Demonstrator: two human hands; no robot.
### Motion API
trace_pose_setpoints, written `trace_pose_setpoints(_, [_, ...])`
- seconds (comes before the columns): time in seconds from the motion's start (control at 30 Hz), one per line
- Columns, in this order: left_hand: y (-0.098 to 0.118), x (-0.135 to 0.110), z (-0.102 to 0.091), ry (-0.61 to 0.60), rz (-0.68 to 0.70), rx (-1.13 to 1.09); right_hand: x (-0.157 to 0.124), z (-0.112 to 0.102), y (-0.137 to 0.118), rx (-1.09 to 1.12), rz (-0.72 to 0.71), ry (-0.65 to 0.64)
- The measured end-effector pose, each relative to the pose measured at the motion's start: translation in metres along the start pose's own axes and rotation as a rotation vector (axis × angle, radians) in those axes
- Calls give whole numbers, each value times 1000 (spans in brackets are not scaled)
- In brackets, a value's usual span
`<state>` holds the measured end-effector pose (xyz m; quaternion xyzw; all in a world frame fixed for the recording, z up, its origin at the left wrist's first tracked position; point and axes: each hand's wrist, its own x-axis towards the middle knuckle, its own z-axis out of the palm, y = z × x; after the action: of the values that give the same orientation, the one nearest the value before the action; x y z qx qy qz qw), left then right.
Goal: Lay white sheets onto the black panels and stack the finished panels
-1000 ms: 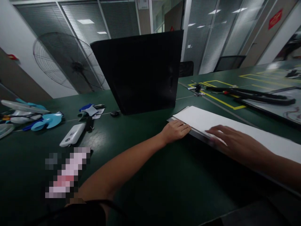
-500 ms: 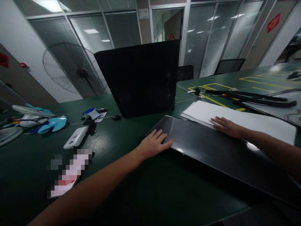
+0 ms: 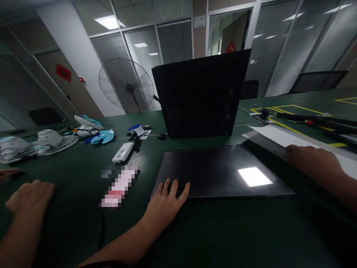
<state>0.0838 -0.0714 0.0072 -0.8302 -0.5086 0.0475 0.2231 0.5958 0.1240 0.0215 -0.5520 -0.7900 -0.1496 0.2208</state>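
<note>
A flat black screen panel (image 3: 206, 171) with a glossy face lies on the green table, a ceiling light mirrored on its right part. My left hand (image 3: 164, 203) rests with spread fingers on the panel's near left corner. To the right, my right hand (image 3: 315, 160) has its fingers closed over the near edge of a stack of thin white sheets (image 3: 287, 136). The sheets' left end is raised and fanned apart slightly. Part of the stack is hidden behind my right hand and forearm.
Behind the panel stands a large black board (image 3: 203, 96). Left of my left hand are a blurred-out pink object (image 3: 119, 188), a white handheld device (image 3: 122, 152) and blue fan blades (image 3: 103, 136). Another person's hand (image 3: 32, 193) rests at far left. Black strips (image 3: 312, 121) lie far right.
The panel now lies flat and square before me, where it was slanted to the right. My right hand has gone from lying flat to gripping the white sheets. The view has swung left.
</note>
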Motion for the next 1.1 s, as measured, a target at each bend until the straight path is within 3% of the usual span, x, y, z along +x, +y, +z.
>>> trace_pose_setpoints(0.1, [-6, 7, -1, -22, 10, -49, -21, -10, -63, -225, -171, -46])
trace_pose_setpoints(0.2, [-27, 14, 1, -22, 144, -175, -38, -13, -124, -237, -513, 116])
trace_pose_setpoints(0.27, [-44, 19, 4, 34, 193, -278, -43, -12, -157, -157, -667, 159])
trace_pose_setpoints(0.33, [-59, 23, 8, 153, 107, -381, -43, -10, -185, -88, -764, 109])
trace_pose_setpoints(0.43, [-72, 28, 16, 293, -165, -509, -44, -5, -221, -15, -873, 7])
trace_pose_setpoints(0.5, [-76, 30, 24, 236, -248, -552, -44, 0, -241, 38, -908, -50])
trace_pose_setpoints(0.6, [-79, 30, 37, 5, -212, -580, -33, 3, -256, 137, -877, -176])
trace_pose_setpoints(0.7, [-81, 29, 43, -110, -209, -608, 1, 0, -239, 230, -741, -273])
trace_pose_setpoints(0.77, [-82, 29, 44, -113, -222, -628, 32, 1, -208, 192, -496, -214])
trace_pose_setpoints(0.83, [-82, 30, 46, -111, -240, -639, 58, 7, -165, 49, -123, -132])
trace_pose_setpoints(0.87, [-82, 30, 47, -109, -252, -641, 66, 12, -142, 7, -7, -84])
trace_pose_setpoints(0.97, [-83, 29, 55, -80, -280, -635, 66, 33, -81, -75, 227, -29])
trace_pose_setpoints(1.1, [-86, 27, 65, -50, -250, -643, 42, 58, -38, -84, 571, -312])
